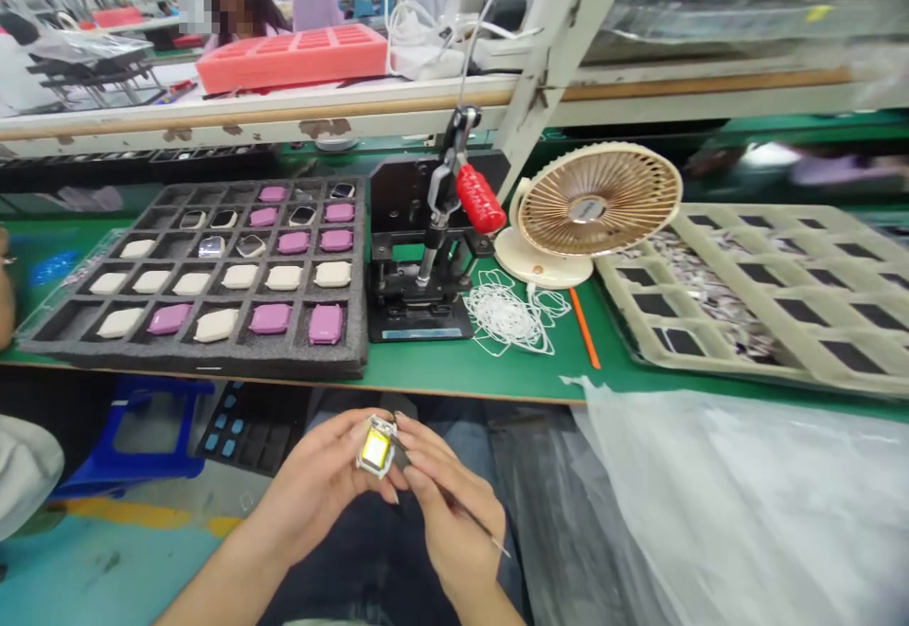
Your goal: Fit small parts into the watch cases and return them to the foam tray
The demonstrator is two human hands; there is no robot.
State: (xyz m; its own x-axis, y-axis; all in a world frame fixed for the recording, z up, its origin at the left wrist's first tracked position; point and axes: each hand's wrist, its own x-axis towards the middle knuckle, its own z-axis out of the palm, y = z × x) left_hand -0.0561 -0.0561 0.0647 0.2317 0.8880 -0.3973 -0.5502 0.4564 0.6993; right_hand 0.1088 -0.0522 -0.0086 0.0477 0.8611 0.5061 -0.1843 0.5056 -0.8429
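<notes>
Low over the lap, in front of the table edge, my left hand (330,484) grips a small white smartwatch case (376,446). Its open side faces me and shows a yellow-edged, pale rectangular part inside. My right hand (458,503) is closed around a thin dark tool (465,510). One narrow end of that tool points to the lower right, past the palm. The fingers of my right hand touch the right side of the case, and they hide part of the tool there.
On the green table (418,370) are a dark foam tray (347,358) of white and purple cases, a press (426,266) with a red handle, a fan (597,205), coiled white cord (507,313), an orange stick (584,328) and a beige tray (639,342). Plastic sheeting (739,493) hangs at right.
</notes>
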